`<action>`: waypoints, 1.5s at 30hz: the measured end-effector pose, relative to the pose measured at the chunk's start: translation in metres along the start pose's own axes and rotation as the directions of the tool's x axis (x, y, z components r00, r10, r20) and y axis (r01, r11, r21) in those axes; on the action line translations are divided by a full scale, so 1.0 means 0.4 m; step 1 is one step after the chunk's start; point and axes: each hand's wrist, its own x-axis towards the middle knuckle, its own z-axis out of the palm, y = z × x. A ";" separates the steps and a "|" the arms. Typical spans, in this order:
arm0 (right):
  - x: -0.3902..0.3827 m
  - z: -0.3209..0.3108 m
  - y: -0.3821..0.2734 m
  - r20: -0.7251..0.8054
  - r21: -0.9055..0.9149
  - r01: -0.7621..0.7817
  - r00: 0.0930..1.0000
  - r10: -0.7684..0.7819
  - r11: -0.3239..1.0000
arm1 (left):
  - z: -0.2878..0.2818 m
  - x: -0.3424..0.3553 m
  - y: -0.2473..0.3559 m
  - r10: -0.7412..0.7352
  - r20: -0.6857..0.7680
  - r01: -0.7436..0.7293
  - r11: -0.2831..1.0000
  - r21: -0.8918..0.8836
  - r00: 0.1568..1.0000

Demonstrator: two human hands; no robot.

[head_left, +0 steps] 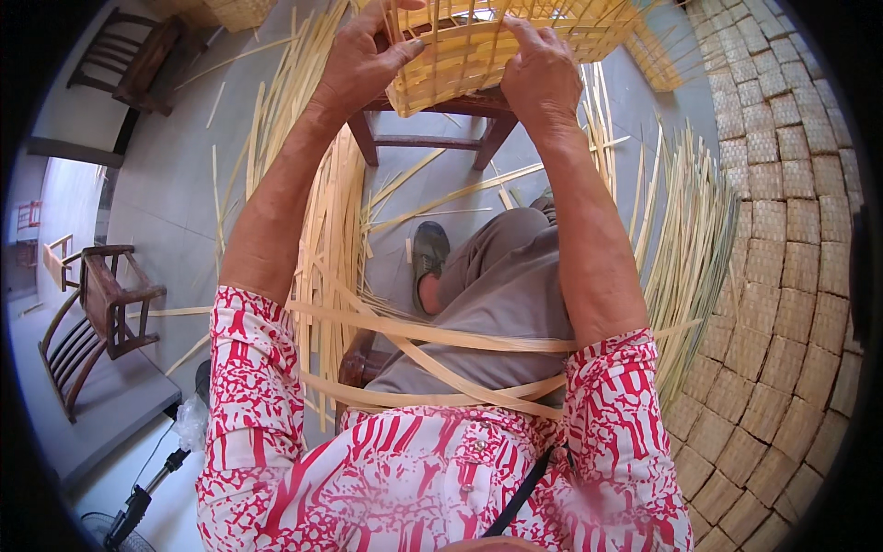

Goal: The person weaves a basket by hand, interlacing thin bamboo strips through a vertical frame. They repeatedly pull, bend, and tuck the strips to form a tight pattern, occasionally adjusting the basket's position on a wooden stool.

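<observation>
A partly woven yellow bamboo basket (460,64) rests on a dark wooden stool (428,143) in front of me, its loose upright strips sticking out at the far right. My left hand (368,51) is closed on its left corner, the thumb pressed along the near wall. Against the right part of that near wall, my right hand (543,78) grips the weave with its fingers bent. The upper part of the basket is cut off by the picture's edge. Several pale bamboo strips (432,331) lie across my lap.
Long bamboo strips (326,212) lie in a bundle on the left, and greener ones (694,248) on the right. Stacked woven blocks (773,239) line the right side. Wooden chairs (110,304) and a fan (120,524) are at left. Another yellow basket (655,64) stands beyond.
</observation>
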 end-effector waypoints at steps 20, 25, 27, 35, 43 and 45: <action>-0.117 -0.001 -0.026 0.606 0.664 -0.493 0.795 -0.019 0.562 | -0.181 -0.393 -0.127 -0.332 0.050 0.333 0.942 -0.038 0.942; -0.115 0.006 -0.017 0.661 0.673 -0.494 0.736 -0.147 0.550 | -0.199 -0.590 -0.041 -0.316 0.496 0.303 0.947 0.110 0.809; -0.125 0.008 -0.031 0.698 0.614 -0.490 0.703 -0.137 0.619 | -0.183 -0.657 -0.013 -0.322 0.539 0.342 0.937 0.066 0.779; -0.198 -0.037 -0.102 0.799 0.594 -0.475 0.447 -0.403 0.649 | -0.131 -0.731 -0.001 -0.216 0.456 0.234 0.972 0.019 0.863; -0.185 -0.305 -0.219 0.846 0.254 -0.755 -0.129 -0.517 0.604 | -0.156 -0.618 0.091 0.079 0.184 -0.114 0.976 0.188 0.980; -0.163 -0.331 -0.175 0.900 0.320 -0.632 -0.031 -0.436 0.706 | -0.166 -0.566 0.125 0.232 0.159 -0.275 0.895 0.352 0.960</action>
